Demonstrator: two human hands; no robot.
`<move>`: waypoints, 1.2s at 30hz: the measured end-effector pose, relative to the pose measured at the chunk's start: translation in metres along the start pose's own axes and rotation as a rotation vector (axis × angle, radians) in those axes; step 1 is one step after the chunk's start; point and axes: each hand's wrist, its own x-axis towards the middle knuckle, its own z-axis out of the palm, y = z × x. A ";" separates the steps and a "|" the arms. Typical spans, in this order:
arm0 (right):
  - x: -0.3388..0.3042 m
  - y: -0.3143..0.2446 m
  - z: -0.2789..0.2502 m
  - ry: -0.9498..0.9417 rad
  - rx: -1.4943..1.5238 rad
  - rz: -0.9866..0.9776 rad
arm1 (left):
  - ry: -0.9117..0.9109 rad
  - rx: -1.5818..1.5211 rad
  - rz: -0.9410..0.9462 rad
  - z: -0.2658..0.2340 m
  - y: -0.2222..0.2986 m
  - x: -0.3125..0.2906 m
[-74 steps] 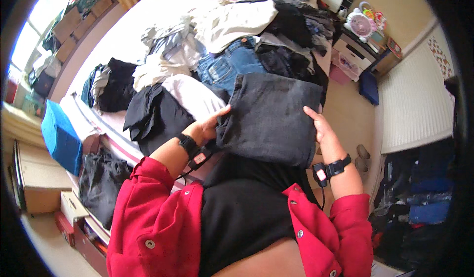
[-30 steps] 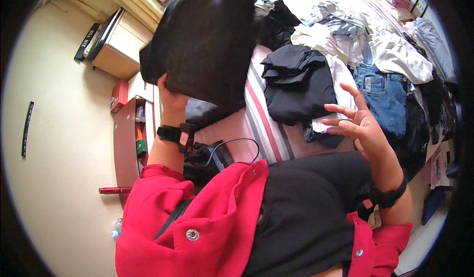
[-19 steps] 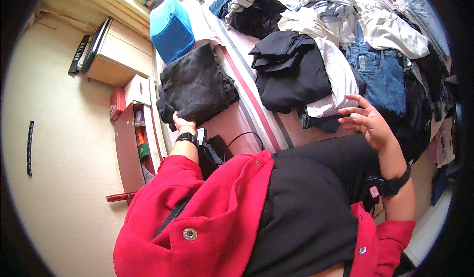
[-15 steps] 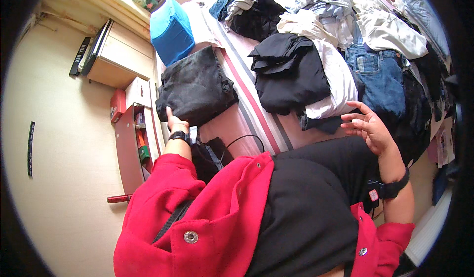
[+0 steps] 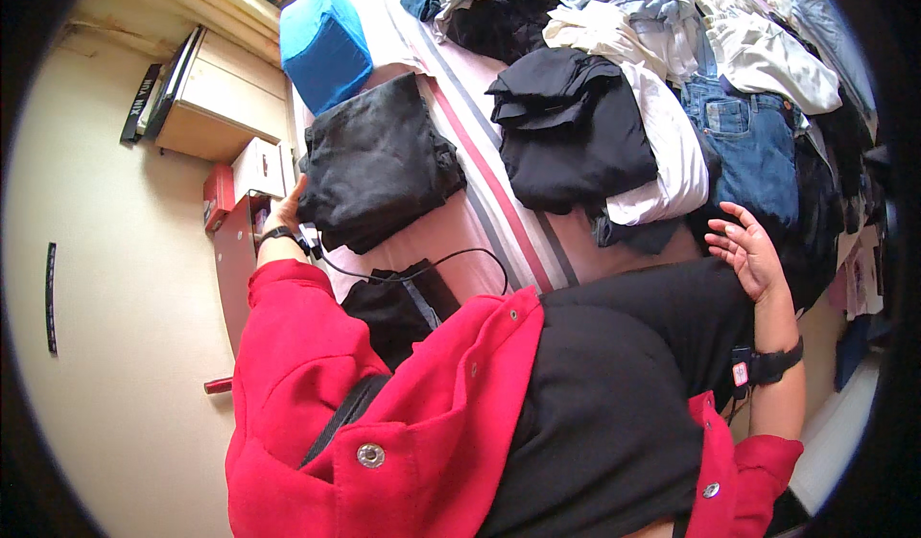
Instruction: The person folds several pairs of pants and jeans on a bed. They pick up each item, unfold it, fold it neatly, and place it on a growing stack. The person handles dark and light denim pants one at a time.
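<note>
A folded dark grey garment [image 5: 369, 159] lies in a thick square pile on the bed. My left hand [image 5: 286, 210] is at its left edge, fingers stretched out and holding nothing; whether it touches the cloth I cannot tell. Over to the right, my right hand [image 5: 750, 255] hovers by my thigh with its fingers apart, nearest to the blue jeans [image 5: 753, 154]. Between the hands sits a stack of folded black clothes [image 5: 580, 145], partly resting on a white garment [image 5: 672, 154].
A blue fabric cube [image 5: 324, 44] stands behind the grey pile. Loose clothes [image 5: 633, 30] heap up at the far right. Close to me are a black garment [image 5: 398, 313] and a thin black cable [image 5: 460, 255]. A wooden cabinet [image 5: 230, 97] and a white box [image 5: 261, 169] line the left side.
My left hand has slid from the near edge of the grey pile round to its left side. My right hand has drawn slightly right and nearer to me.
</note>
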 end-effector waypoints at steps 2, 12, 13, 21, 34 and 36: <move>0.002 0.003 0.000 0.017 -0.008 -0.005 | 0.001 0.064 -0.079 0.009 0.011 0.003; 0.013 0.011 0.002 0.026 -0.069 -0.001 | 0.116 -0.104 0.411 0.045 -0.014 -0.022; 0.013 0.011 0.001 0.015 -0.068 0.011 | 0.077 -0.143 0.360 0.048 -0.007 -0.029; 0.000 0.013 -0.016 -0.097 -0.112 -0.062 | 0.173 0.029 0.677 0.089 0.106 -0.188; -0.006 0.021 -0.020 -0.154 -0.103 -0.181 | 0.709 1.433 0.711 0.167 0.160 -0.159; -0.008 0.022 -0.021 -0.145 -0.107 -0.176 | 0.784 1.524 0.910 0.206 0.089 -0.094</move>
